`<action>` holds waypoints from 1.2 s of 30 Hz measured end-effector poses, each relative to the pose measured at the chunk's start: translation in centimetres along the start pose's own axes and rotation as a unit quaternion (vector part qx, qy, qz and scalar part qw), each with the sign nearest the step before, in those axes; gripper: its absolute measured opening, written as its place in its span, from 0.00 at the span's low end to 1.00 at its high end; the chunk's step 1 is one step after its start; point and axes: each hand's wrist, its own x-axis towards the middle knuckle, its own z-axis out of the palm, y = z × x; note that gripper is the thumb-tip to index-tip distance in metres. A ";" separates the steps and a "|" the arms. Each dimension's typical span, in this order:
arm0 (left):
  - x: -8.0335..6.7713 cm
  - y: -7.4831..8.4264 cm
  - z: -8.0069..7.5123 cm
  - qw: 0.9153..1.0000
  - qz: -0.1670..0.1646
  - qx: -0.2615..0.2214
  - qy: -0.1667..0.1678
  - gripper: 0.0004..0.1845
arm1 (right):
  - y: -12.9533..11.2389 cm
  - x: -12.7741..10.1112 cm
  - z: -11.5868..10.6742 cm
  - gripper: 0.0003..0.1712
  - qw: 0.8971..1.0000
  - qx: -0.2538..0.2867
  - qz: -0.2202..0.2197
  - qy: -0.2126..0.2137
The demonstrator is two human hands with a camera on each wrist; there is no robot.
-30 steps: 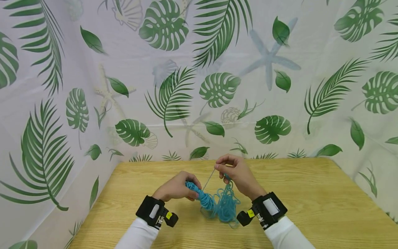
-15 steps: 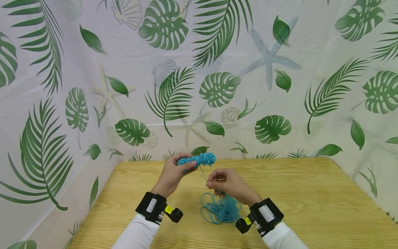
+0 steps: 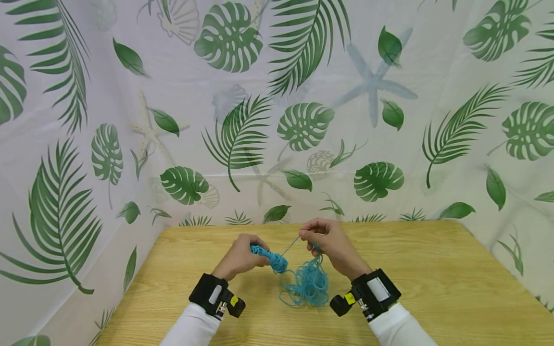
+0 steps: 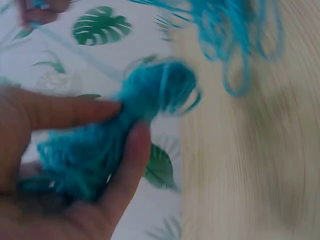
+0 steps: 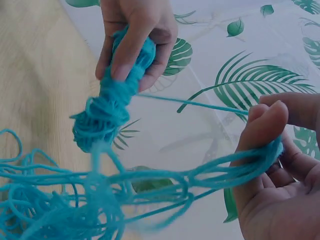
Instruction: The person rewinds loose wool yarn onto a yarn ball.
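Curtain cloth (image 3: 277, 96) printed with green leaves hangs behind and to both sides of the wooden table (image 3: 433, 288), which serves as the landmark for everything else. Above the middle of that table, nearer the person than its far edge, both hands work on teal yarn. A loose tangle of yarn (image 3: 308, 284) hangs down to the table top just below the right hand and seems to rest there. Left of the tangle, lifted clear of the table, sits the wound bundle (image 3: 269, 257), a tight oblong wad.

The left hand (image 3: 240, 257) has its fingers and thumb curled round that bundle, as the left wrist view shows plainly. The right hand (image 3: 331, 242), a little farther from the person, has its thumb and fingers closed on several loops (image 5: 230, 172) drawn up from the tangle. A single taut strand (image 3: 289, 246) runs between it and the bundle, rising from the bundle towards its fingertips.

The step in hand looks like winding: loose yarn being fed onto the bundle turn by turn. By my reckoning the next move calls for carrying the taut strand round the bundle while keeping tension, and for freeing more slack from the tangle without snagging its loops.
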 end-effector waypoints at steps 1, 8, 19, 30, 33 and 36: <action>-0.1 0.1 -0.2 0.997 -0.001 -0.058 -0.050 0.08 | 0.2 0.0 -0.1 0.10 1.000 -0.005 0.003 0.002; -0.1 1.6 -1.0 0.908 0.087 -0.353 -0.209 0.07 | 1.5 -0.1 -0.2 0.09 0.996 -0.073 0.028 -0.037; 1.2 2.0 1.0 0.962 0.029 -0.198 0.184 0.10 | 0.4 -0.8 0.5 0.11 0.990 -0.079 0.017 -0.116; 1.0 1.5 1.8 0.977 0.022 0.047 0.208 0.08 | -0.2 -0.7 0.4 0.09 0.998 -0.021 -0.023 -0.057; 0.8 1.5 1.6 0.987 0.011 0.044 0.156 0.08 | -0.2 -0.6 0.4 0.10 0.998 -0.026 -0.028 -0.054; 0.6 1.7 1.1 0.999 0.004 -0.024 0.027 0.09 | -0.2 -0.4 0.3 0.12 0.998 -0.038 -0.037 -0.042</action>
